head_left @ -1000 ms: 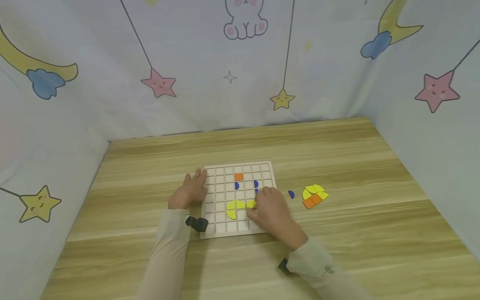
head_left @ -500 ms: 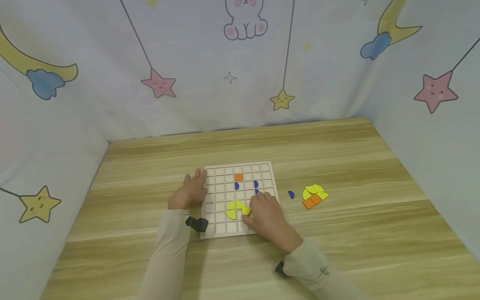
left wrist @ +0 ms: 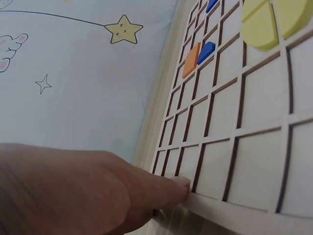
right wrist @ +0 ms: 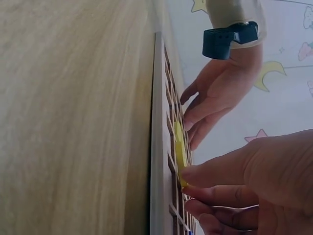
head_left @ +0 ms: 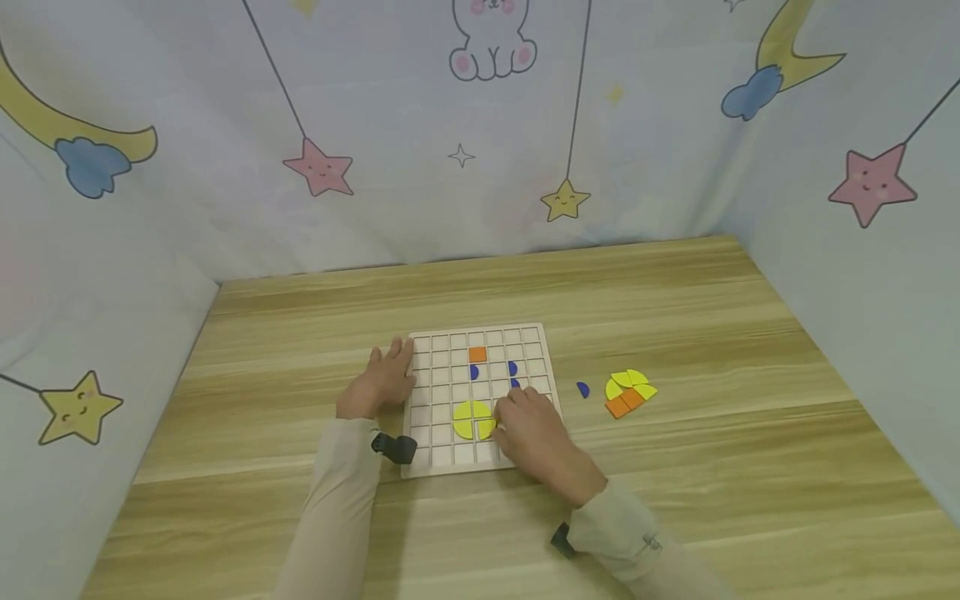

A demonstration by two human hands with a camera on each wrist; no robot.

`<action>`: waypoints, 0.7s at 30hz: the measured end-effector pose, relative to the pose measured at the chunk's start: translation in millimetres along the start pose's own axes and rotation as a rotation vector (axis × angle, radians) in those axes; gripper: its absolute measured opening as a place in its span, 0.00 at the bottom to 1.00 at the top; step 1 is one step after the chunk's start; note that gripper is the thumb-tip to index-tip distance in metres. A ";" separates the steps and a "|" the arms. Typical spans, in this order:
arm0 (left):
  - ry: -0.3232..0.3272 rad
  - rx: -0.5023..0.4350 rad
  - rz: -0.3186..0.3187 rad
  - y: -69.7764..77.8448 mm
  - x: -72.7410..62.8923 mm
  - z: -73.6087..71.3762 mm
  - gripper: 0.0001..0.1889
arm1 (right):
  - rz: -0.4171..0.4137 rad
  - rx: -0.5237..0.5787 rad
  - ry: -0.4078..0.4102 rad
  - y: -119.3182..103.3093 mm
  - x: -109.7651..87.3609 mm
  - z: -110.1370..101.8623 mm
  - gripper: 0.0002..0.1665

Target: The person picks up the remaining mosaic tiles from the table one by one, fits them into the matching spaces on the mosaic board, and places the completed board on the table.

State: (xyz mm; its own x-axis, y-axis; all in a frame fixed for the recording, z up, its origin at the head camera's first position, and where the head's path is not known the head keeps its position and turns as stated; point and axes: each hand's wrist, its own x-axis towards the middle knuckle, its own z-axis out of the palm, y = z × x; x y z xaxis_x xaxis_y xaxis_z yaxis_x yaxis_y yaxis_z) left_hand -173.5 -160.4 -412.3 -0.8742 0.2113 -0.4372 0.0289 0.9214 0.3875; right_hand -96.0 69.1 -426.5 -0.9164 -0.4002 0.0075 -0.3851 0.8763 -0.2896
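Observation:
A pale wooden grid board (head_left: 420, 415) lies on the table. My left hand (head_left: 382, 382) rests at its left edge, the thumb (left wrist: 178, 188) touching the rim in the left wrist view. Over the board's right part, my right hand (head_left: 534, 429) pinches a yellow quarter-circle tile (head_left: 483, 428) by its right side, thumb and forefinger meeting at it in the right wrist view. That tile sits with other yellow quarter tiles (head_left: 463, 410) as a round shape. An orange square tile (head_left: 477, 355) and blue half-circle tiles (head_left: 474, 372) lie in cells farther up; one blue tile is partly hidden by my right hand.
Right of the board, one loose blue half-circle tile (head_left: 582, 390) lies on the wood-grain table (head_left: 712, 450). Beyond it is a small cluster of yellow tiles (head_left: 630, 379) and orange square tiles (head_left: 625, 403). A printed white cloth (head_left: 405, 208) rises behind the table.
My right hand has carried the yellow quarter tile left and down into the gap beside the other yellow tiles, forming a round. My left hand has stayed in place.

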 end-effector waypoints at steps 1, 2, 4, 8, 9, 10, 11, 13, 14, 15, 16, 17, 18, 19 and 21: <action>-0.001 -0.003 -0.004 0.0 -0.1 -0.2 0.34 | -0.002 -0.008 0.003 0.1 0.4 0.5 0.07; 0.000 -0.003 -0.006 -0.1 0.0 -0.3 0.34 | -0.005 -0.013 0.009 0.0 0.6 0.7 0.06; 0.001 -0.001 -0.006 -0.2 -0.1 -0.5 0.34 | -0.011 -0.018 0.023 0.2 1.1 1.9 0.06; 0.004 -0.001 -0.008 0.8 -0.7 -1.1 0.33 | -0.011 -0.020 0.045 0.9 1.6 4.1 0.07; 0.004 -0.001 -0.009 1.3 -0.8 -1.0 0.33 | -0.011 -0.019 0.049 1.4 1.7 4.7 0.07; 0.004 0.001 -0.009 1.5 -0.8 -0.9 0.33 | -0.010 -0.017 0.052 1.4 1.9 4.8 0.07; 0.003 0.000 -0.011 1.8 -0.8 -1.1 0.34 | -0.006 -0.013 0.052 1.5 2.2 5.0 0.08; 0.004 0.005 -0.005 2.1 -0.6 -1.2 0.33 | -0.004 -0.008 0.057 1.7 2.5 5.2 0.08; 0.004 0.009 -0.001 2.1 -0.4 -0.9 0.33 | -0.004 -0.007 0.061 1.9 2.6 5.3 0.09; 0.003 0.010 -0.002 2.2 -0.3 -0.9 0.33 | -0.005 -0.007 0.065 1.9 2.6 5.5 0.09; 0.001 0.010 -0.001 2.3 -0.3 -1.0 0.33 | -0.006 -0.008 0.069 2.1 2.6 5.9 0.09; 0.000 0.009 -0.002 2.4 -0.3 -1.1 0.33 | -0.008 -0.010 0.073 2.4 2.6 6.3 0.09; 0.000 0.009 -0.003 2.7 -0.4 -1.2 0.33 | -0.010 -0.012 0.077 2.6 2.6 6.8 0.10; -0.001 0.008 -0.004 2.9 -0.5 -1.4 0.33 | -0.011 -0.015 0.080 2.8 2.6 7.1 0.10; -0.002 0.008 -0.006 3.3 -0.7 -1.7 0.34 | -0.013 -0.016 0.083 3.1 2.4 7.6 0.10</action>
State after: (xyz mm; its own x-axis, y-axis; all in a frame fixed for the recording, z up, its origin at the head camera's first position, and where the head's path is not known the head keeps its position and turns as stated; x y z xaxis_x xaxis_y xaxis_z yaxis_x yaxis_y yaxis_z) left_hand -173.5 -158.1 -409.3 -0.8734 0.2066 -0.4410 0.0277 0.9251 0.3786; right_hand -98.6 68.8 -434.7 -0.9170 -0.3885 0.0908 -0.3980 0.8757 -0.2733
